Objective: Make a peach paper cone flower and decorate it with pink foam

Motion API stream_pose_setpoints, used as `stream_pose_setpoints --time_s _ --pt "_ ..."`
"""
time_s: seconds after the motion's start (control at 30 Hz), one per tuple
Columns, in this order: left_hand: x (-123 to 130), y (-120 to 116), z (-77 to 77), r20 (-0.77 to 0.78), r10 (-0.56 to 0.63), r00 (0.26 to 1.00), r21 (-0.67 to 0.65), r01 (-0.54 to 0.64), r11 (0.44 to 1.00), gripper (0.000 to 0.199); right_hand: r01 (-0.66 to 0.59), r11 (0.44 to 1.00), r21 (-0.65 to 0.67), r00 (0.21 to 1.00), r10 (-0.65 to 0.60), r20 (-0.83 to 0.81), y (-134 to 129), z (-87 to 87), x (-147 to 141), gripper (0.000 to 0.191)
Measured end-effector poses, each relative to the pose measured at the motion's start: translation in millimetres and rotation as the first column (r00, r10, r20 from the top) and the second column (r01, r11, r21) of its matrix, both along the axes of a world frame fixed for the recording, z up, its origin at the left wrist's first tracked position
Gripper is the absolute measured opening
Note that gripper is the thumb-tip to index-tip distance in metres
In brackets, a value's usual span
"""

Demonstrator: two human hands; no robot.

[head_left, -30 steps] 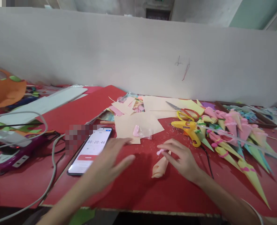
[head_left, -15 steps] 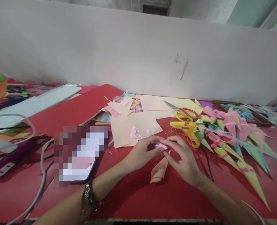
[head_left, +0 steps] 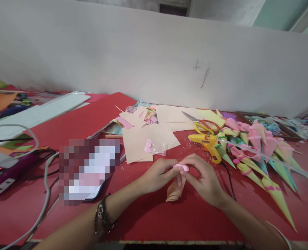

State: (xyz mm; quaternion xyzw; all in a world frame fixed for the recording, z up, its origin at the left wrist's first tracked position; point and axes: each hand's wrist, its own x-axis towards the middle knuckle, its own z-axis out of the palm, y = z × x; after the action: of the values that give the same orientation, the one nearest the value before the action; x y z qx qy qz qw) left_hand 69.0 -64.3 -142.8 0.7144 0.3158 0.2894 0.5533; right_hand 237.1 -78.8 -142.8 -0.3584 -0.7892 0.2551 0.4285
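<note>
Between the fingertips of both hands is a small lump of pink clay [head_left: 182, 167]. My left hand [head_left: 160, 175] pinches its left side, and my right hand [head_left: 202, 177] pinches its right side. Just below the fingers, a peach paper cone [head_left: 174, 192] lies on the red table [head_left: 143, 222], its upper part partly hidden by the hands. A clear plastic packet with pink clay [head_left: 154, 147] rests on a peach paper sheet [head_left: 133, 142] beyond my left hand. The yellow glue gun [head_left: 207, 143] lies beyond my right hand.
Scissors [head_left: 201, 124] lie behind the glue gun. Colourful paper cones [head_left: 268, 173] are piled on the right. At left are a phone [head_left: 96, 173] with a blurred screen, a purple power strip [head_left: 13, 177] and white cables [head_left: 46, 180]. A white panel [head_left: 117, 52] stands behind.
Both hands have moved slightly down and toward me. The pink clay now looks longer and shows more between the fingertips. The hands now cover more of the peach cone's top.
</note>
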Motion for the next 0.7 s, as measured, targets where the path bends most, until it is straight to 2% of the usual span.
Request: stream_pose_setpoints --time_s 0.1,0.3,0.47,0.6,0.7 --pt "0.2 -1.2 1.9 0.011 -0.040 0.999 0.008 0.040 0.999 0.032 0.010 0.999 0.044 1.000 -0.011 0.012 0.0 1.1 0.2 0.012" --pt "-1.4 -6.3 6.8 -0.011 0.021 1.000 0.086 -0.020 0.996 0.025 -0.036 0.997 0.073 0.997 0.031 0.065 -1.3 1.8 -0.3 0.024" --pt "-2.7 -7.4 5.6 -0.045 -0.063 0.997 0.138 0.069 0.988 0.025 -0.059 0.995 0.084 0.997 0.055 0.053 -1.6 1.3 -1.4 0.017" --pt "0.3 -5.9 6.1 -0.098 0.009 0.995 0.147 0.005 0.989 0.027 -0.064 0.995 0.078 0.998 0.062 0.025 -2.0 -0.1 -2.4 0.021" --pt "1.5 -5.8 8.1 -0.074 0.041 0.996 0.146 -0.030 0.989 0.024 -0.063 0.995 0.073 0.998 0.061 0.030 -2.2 -0.1 -2.0 0.024"
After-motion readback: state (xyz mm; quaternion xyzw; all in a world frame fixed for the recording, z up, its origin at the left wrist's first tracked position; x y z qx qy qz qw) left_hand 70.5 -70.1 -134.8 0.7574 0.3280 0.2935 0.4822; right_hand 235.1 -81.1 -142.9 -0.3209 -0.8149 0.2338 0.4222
